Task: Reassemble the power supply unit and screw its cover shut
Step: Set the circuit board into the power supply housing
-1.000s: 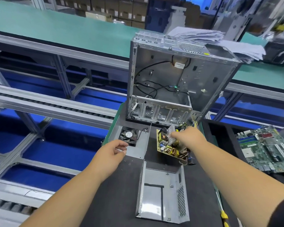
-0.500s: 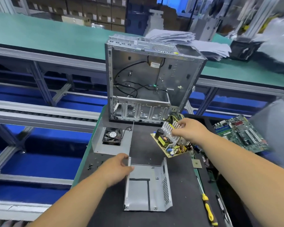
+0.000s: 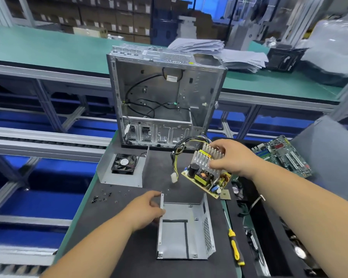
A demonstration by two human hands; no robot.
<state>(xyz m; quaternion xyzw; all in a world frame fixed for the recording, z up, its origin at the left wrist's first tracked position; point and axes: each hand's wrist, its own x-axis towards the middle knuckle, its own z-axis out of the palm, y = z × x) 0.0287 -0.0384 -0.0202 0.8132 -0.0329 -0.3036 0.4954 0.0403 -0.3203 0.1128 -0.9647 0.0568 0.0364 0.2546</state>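
Right hand: the right hand (image 3: pixel 232 159) gripped the aluminium heatsink (image 3: pixel 205 157) of the power supply board (image 3: pixel 207 177), fingers curled over the fins from the top and thumb pressed against the near side; the board hung tilted above the mat, its low corner toward 6 o'clock.
Left hand: the left hand (image 3: pixel 147 209) held the left wall of the open metal housing (image 3: pixel 181 233), thumb and fingers pinching the upright edge near its far corner.
Board position: lifted clear of the black mat (image 3: pixel 119 227); at about 1 o'clock from the housing and not yet inside it.
Wiring: a bundle of yellow and black cables (image 3: pixel 186 146) looped from the board's far side toward 10 o'clock; a white connector (image 3: pixel 174 178) dangled from it just left of the board.
Housing: lay flat on the mat at 6 o'clock of the scene, open side up; perforated wall on its right.
Cover: the grey cover plate with the fan (image 3: pixel 124 164) lay on the mat at 10 o'clock from the housing, apart from it.
Screws: small dark screws (image 3: pixel 103 196) were scattered on the mat at 9 o'clock from the left hand.
Screwdriver: a yellow-handled screwdriver (image 3: pixel 234 243) lay at 3 o'clock from the housing, beside it.
Case: an open computer case (image 3: pixel 165 93) stood upright at 12 o'clock.
Motherboard: a green motherboard (image 3: pixel 283 155) lay at 3 o'clock from the right hand.
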